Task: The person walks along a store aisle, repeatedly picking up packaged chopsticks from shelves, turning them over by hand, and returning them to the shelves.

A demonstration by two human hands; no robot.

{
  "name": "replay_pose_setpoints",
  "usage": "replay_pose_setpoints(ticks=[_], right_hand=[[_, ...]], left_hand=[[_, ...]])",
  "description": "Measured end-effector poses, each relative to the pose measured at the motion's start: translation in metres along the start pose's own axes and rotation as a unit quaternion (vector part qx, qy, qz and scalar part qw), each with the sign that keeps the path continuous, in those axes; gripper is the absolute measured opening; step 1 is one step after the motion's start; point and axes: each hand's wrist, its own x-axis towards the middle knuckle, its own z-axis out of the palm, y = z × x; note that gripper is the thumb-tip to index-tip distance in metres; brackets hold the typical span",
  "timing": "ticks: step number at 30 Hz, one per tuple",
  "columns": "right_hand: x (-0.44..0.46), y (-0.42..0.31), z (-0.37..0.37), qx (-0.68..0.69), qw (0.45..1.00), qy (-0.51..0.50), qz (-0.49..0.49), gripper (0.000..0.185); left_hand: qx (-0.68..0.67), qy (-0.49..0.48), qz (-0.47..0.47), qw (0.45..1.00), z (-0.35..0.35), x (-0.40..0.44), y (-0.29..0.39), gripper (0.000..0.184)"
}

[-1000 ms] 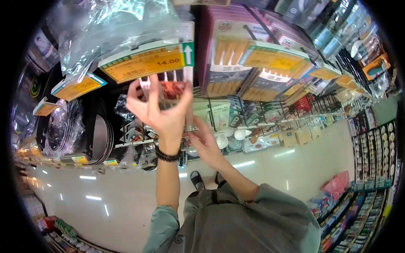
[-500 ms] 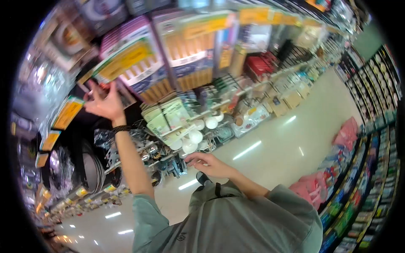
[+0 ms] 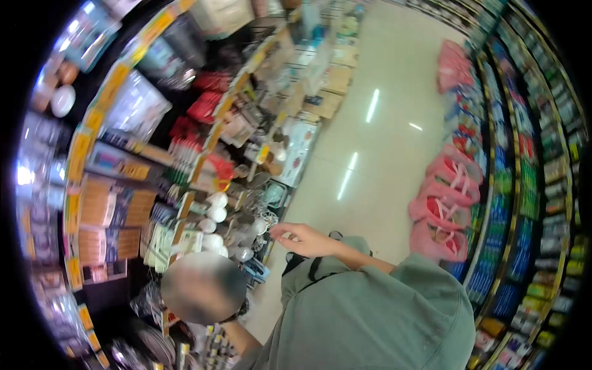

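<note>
Chopstick packs [image 3: 95,200]: tan sticks are held in flat packs on the left shelf, crossed by dark and white bands.
Green-and-white packs [image 3: 158,253]: pale, flat and upright; they are hung in a row, partly covered by a round blur.
Left hand [image 3: 206,295]: hidden by that blur, just below the packs; whether anything is grasped cannot be told.
White utensils [image 3: 217,214]: smooth, rounded heads are clustered on the shelf edge, between the packs and the aisle.
Right hand [image 3: 308,239]: held before the body, fingers loosely bent, nothing gripped.
Pink items [image 3: 439,240]: stacked beside the opposite shelving.
Right-side shelving [image 3: 491,185]: its rows are filled with blue, green and yellow packages.
</note>
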Motion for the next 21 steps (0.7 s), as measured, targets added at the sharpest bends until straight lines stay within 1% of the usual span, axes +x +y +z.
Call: replay_pose_setpoints(ticks=[1,2,3,4,5,7,8,10,11,12,13,15,16,17,19,20,21], right_hand=[[-0.009,0.004,-0.013,0.025,0.999,0.025,0.015,0.035],[-0.015,0.008,-0.027,0.052,0.997,0.048,0.029,0.036],[-0.023,0.010,-0.038,0.078,0.994,0.070,0.043,0.037],[-0.032,0.009,-0.046,0.061,0.990,0.123,0.020,0.043],[-0.038,0.012,-0.055,0.019,0.989,0.147,0.000,0.044],[-0.047,0.020,-0.075,-0.067,0.978,0.192,-0.042,0.045],[-0.053,0.012,-0.088,-0.030,0.981,0.192,0.006,0.045],[-0.067,0.005,-0.111,0.022,0.974,0.222,0.037,0.041],[-0.072,0.004,-0.122,0.048,0.969,0.238,0.053,0.039],[-0.074,0.011,-0.127,0.068,0.946,0.316,0.002,0.039],[-0.079,0.018,-0.139,0.026,0.941,0.336,-0.004,0.039],[-0.089,0.021,-0.167,-0.062,0.927,0.370,-0.010,0.039],[-0.093,0.019,-0.184,-0.024,0.932,0.360,0.043,0.034],[-0.096,0.017,-0.201,0.016,0.927,0.370,0.061,0.031],[-0.095,0.013,-0.233,0.096,0.915,0.381,0.090,0.027],[-0.088,0.021,-0.249,0.042,0.903,0.424,0.047,0.024],[-0.085,0.022,-0.270,0.041,0.904,0.420,0.064,0.024]], left_hand=[[-0.077,-0.091,-0.072,0.990,0.026,-0.035,0.013,0.024],[-0.145,-0.172,-0.122,0.967,0.042,-0.046,0.050,0.024],[-0.101,-0.182,0.005,0.978,0.057,-0.051,0.090,0.023],[-0.136,-0.225,0.014,0.965,0.068,-0.048,0.134,0.022],[-0.130,-0.240,0.065,0.960,0.077,-0.043,0.174,0.022],[-0.271,-0.287,0.130,0.909,0.098,-0.031,0.237,0.020],[-0.306,-0.296,0.167,0.889,0.108,-0.024,0.263,0.022],[-0.376,-0.313,0.236,0.840,0.130,-0.015,0.308,0.027],[-0.399,-0.323,0.249,0.821,0.143,-0.011,0.324,0.027],[-0.422,-0.334,0.260,0.801,0.156,-0.009,0.339,0.027],[-0.446,-0.345,0.269,0.781,0.169,-0.008,0.354,0.027],[-0.458,-0.354,0.295,0.760,0.197,-0.006,0.382,0.027],[-0.460,-0.360,0.305,0.753,0.210,-0.003,0.395,0.027],[-0.462,-0.363,0.313,0.746,0.225,-0.001,0.408,0.027],[-0.470,-0.401,0.306,0.724,0.249,0.006,0.435,0.026],[-0.473,-0.416,0.310,0.712,0.265,0.010,0.448,0.026],[-0.473,-0.435,0.314,0.699,0.279,0.018,0.459,0.025]])
